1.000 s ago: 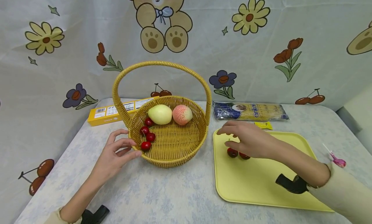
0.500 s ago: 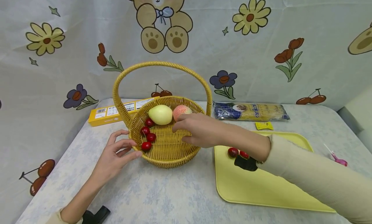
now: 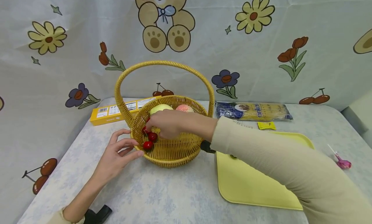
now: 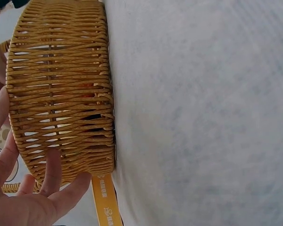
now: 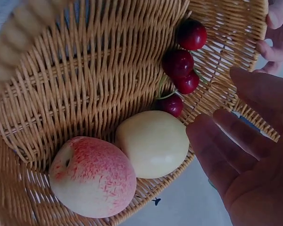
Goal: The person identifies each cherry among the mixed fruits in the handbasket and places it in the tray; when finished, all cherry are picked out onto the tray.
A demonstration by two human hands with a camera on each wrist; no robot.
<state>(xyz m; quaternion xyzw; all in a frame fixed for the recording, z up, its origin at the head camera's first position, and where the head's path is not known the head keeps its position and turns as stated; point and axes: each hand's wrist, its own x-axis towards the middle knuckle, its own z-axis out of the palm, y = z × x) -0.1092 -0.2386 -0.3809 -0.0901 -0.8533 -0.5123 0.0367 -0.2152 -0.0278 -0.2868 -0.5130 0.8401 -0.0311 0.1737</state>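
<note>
A golden wicker basket (image 3: 171,161) with a tall handle stands on the table. My left hand (image 3: 117,153) touches its left rim from outside, and in the left wrist view the spread fingers (image 4: 52,172) lie against the woven wall. Reaching into the basket, my right hand (image 3: 167,122) is over the left side, beside several dark red cherries (image 5: 192,34). Its fingers (image 5: 207,146) look relaxed, with nothing seen between them in the right wrist view. A pale yellow pear (image 5: 153,143) and a pink-speckled peach (image 5: 94,176) lie side by side in the basket.
Right of the basket lies a yellow tray (image 3: 253,188), partly covered by my right sleeve (image 3: 270,156). Behind are a pasta packet (image 3: 255,111) and a small yellow packet (image 3: 266,125). A pink-wrapped lollipop (image 3: 343,162) lies far right, an orange box (image 3: 110,116) back left.
My right hand has moved left from above the cherries on the tray into the basket. Its sleeve now hides those two cherries. The left hand has stayed at the rim.
</note>
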